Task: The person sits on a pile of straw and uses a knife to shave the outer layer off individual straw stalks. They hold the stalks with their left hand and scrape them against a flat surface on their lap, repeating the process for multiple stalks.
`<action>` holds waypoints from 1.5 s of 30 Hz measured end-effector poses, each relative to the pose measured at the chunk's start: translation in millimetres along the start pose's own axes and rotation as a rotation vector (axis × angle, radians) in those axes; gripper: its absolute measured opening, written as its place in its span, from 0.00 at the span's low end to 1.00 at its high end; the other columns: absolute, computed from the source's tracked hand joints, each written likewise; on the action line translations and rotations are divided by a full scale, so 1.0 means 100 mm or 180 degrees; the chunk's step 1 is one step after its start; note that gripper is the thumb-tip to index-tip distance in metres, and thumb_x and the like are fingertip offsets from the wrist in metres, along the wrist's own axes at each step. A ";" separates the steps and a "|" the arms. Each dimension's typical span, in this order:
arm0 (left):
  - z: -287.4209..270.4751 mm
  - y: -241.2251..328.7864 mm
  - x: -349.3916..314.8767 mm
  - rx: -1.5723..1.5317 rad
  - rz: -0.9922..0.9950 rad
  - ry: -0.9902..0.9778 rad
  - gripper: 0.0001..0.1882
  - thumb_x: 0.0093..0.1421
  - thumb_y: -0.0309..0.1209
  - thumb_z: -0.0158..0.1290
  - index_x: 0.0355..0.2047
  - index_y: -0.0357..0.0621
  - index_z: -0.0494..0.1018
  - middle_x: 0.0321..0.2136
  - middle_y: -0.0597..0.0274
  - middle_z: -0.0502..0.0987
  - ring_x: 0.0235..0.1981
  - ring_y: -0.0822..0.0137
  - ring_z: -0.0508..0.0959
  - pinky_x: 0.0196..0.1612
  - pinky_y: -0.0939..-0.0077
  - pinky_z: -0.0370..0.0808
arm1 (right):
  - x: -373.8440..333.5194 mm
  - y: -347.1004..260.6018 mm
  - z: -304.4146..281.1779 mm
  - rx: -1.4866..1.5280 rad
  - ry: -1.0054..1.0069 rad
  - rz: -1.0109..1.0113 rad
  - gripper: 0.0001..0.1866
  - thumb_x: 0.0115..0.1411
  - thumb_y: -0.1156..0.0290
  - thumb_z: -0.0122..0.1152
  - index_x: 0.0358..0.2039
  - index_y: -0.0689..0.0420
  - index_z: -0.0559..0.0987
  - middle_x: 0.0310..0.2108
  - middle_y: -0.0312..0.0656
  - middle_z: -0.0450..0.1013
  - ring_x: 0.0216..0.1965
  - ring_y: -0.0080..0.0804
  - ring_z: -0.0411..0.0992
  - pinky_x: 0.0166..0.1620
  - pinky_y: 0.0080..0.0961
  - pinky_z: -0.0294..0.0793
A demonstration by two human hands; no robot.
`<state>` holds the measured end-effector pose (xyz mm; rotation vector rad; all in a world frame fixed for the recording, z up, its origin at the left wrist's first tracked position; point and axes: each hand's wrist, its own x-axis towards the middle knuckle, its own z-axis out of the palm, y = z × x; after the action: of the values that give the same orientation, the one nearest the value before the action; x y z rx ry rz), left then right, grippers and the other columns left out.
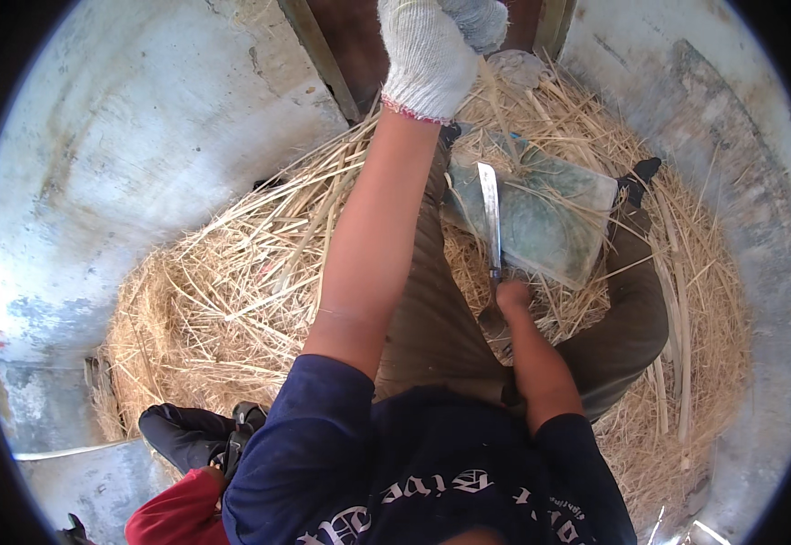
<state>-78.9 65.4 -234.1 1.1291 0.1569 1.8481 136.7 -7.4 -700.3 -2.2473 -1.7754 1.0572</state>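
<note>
My left hand, in a white knitted glove with a red-edged cuff, is stretched far forward at the top of the head view. Its fingers look curled closed, and what they hold is hidden; pale strips lie just below the glove. Low between my legs, my bare right hand grips the dark handle of a machete. The blade points forward and slightly left, above a greenish translucent sheet or sack. Loose pale strips lie across the sheet's far end.
Straw-like strips and shavings heap around my legs. Curved, worn grey-blue walls rise on both sides, with a dark doorway-like gap ahead. Another person's red sleeve and dark-clothed leg are close at lower left.
</note>
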 end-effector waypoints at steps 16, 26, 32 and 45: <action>-0.08 0.08 -0.03 0.0160 0.0130 0.0146 0.38 0.66 0.71 0.34 0.13 0.56 0.50 0.10 0.75 0.46 0.11 0.72 0.46 0.17 0.71 0.42 | -0.66 -0.59 -0.58 0.0139 0.0161 0.0334 0.21 0.52 0.58 0.63 0.42 0.59 0.84 0.44 0.56 0.80 0.49 0.54 0.79 0.54 0.45 0.76; -0.13 0.14 0.11 0.0298 0.0237 0.0616 0.37 0.65 0.72 0.36 0.12 0.57 0.51 0.09 0.74 0.46 0.10 0.71 0.47 0.16 0.71 0.44 | -0.71 -0.81 -0.59 0.0863 0.0366 -0.0112 0.17 0.52 0.53 0.64 0.34 0.53 0.86 0.36 0.52 0.82 0.42 0.58 0.79 0.48 0.45 0.77; -0.39 0.20 0.63 0.0486 0.0011 0.0999 0.37 0.65 0.73 0.36 0.12 0.60 0.50 0.09 0.75 0.47 0.09 0.71 0.48 0.14 0.71 0.43 | -0.82 -0.50 -0.06 0.1263 0.0695 0.0393 0.21 0.50 0.57 0.64 0.23 0.69 0.80 0.23 0.58 0.78 0.31 0.56 0.79 0.39 0.46 0.75; 0.58 -0.36 0.41 0.0260 -0.0901 -0.0448 0.37 0.67 0.71 0.36 0.13 0.57 0.53 0.10 0.77 0.48 0.10 0.75 0.47 0.16 0.74 0.42 | -0.79 -1.42 -1.60 0.2515 0.1103 -0.1323 0.18 0.53 0.65 0.64 0.14 0.61 0.70 0.12 0.33 0.65 0.17 0.22 0.60 0.24 0.33 0.60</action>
<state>-17.7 97.1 -194.2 1.2216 0.2976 1.5191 102.7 22.3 -477.4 -1.4054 -1.2751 0.9652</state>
